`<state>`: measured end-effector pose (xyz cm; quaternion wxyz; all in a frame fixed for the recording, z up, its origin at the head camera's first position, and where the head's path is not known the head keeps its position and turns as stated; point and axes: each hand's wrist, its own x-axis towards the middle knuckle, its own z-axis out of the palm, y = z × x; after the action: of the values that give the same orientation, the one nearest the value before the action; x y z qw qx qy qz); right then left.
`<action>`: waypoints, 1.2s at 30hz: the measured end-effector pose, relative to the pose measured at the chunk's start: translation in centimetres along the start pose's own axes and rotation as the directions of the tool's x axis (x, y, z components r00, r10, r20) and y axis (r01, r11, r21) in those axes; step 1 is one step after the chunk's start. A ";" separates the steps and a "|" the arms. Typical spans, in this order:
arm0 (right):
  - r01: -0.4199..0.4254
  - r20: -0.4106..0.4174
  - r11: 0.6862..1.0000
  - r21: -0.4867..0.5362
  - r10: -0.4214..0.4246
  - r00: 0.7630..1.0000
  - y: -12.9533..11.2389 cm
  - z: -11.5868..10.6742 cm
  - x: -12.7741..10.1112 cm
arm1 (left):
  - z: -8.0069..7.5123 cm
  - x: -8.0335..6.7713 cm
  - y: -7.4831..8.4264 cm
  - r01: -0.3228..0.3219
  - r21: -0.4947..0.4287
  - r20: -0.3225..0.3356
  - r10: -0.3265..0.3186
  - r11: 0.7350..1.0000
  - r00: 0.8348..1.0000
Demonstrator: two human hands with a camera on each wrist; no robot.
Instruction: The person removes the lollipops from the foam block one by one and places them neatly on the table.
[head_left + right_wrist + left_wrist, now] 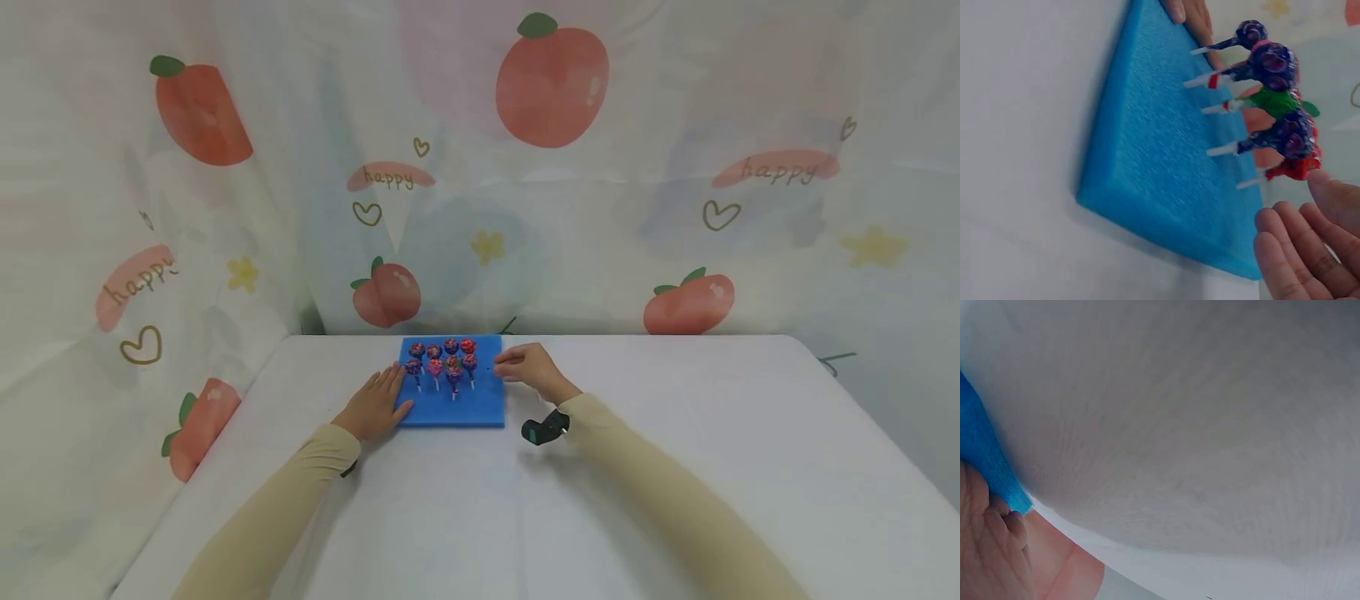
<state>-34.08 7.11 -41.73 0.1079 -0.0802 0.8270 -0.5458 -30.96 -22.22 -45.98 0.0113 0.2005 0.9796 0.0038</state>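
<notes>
You have a blue foam block (1166, 156) under your hands, matt, with a fine grainy, slightly rough face. The lollipops (444, 360) stuck in it wear glossy, crinkled wrappers on smooth white sticks. The bench (675, 467) is covered in matt white cloth, and a thin printed fabric curtain (600, 208) hangs behind.

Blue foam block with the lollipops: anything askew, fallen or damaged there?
Nothing stands out. The blue foam block lies flat on the white table; the wrapped lollipops all stand upright in rows. The left hand rests flat against its edge; the right hand hovers beside them.
</notes>
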 end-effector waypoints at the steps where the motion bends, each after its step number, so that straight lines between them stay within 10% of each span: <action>1: 0.006 -0.002 1.000 0.013 -0.005 1.000 0.1 0.3 0.1 | 0.0 0.0 0.1 0.002 -0.001 0.003 -0.002 1.000 1.000; 36: -0.004 -0.067 1.000 -0.014 0.003 0.998 1.7 4.7 1.7 | -0.3 0.0 0.3 0.022 0.003 0.012 -0.022 1.000 1.000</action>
<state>-34.54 3.21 -45.25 0.0804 -0.0611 0.8341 -0.5422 -30.84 -21.89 -45.72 0.0167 0.1900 0.9816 0.0012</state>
